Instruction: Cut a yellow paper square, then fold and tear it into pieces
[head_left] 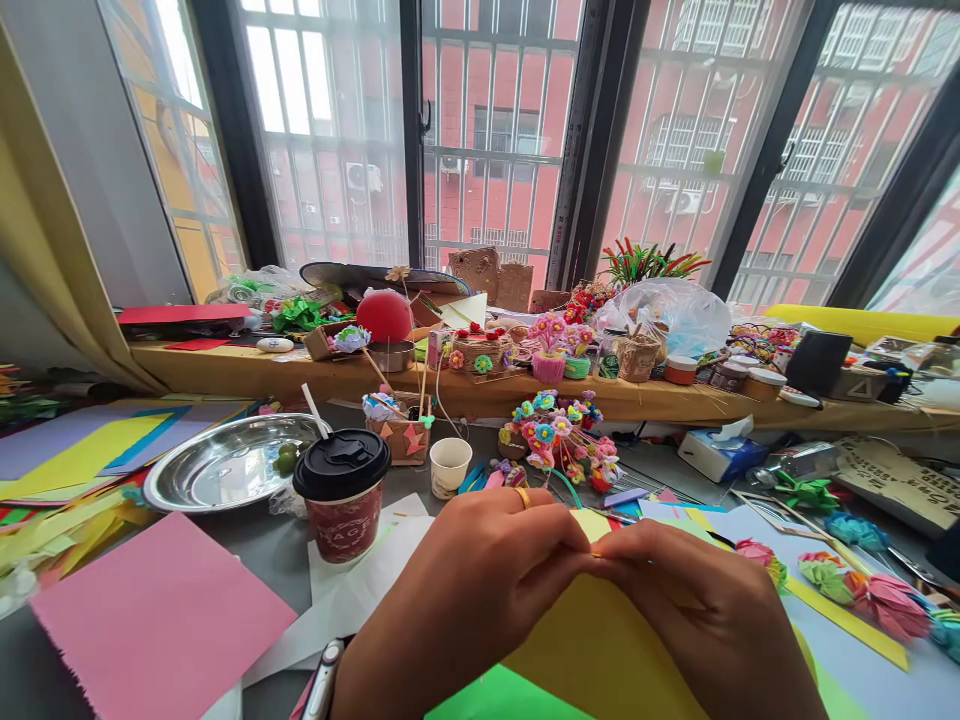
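Observation:
Both of my hands meet at the lower middle of the head view, pinching the top edge of a yellow paper sheet. My left hand, with a gold ring and a watch at its wrist, has thumb and index finger pressed together on the paper. My right hand pinches right beside it, the fingertips of the two hands touching. Part of the yellow sheet is hidden by the hands. Below it lies bright green paper.
Pink paper, a lidded cup and a metal tray stand left. A paper cup and crocheted flowers are beyond my hands. Right lie crumpled paper flowers and a tissue box.

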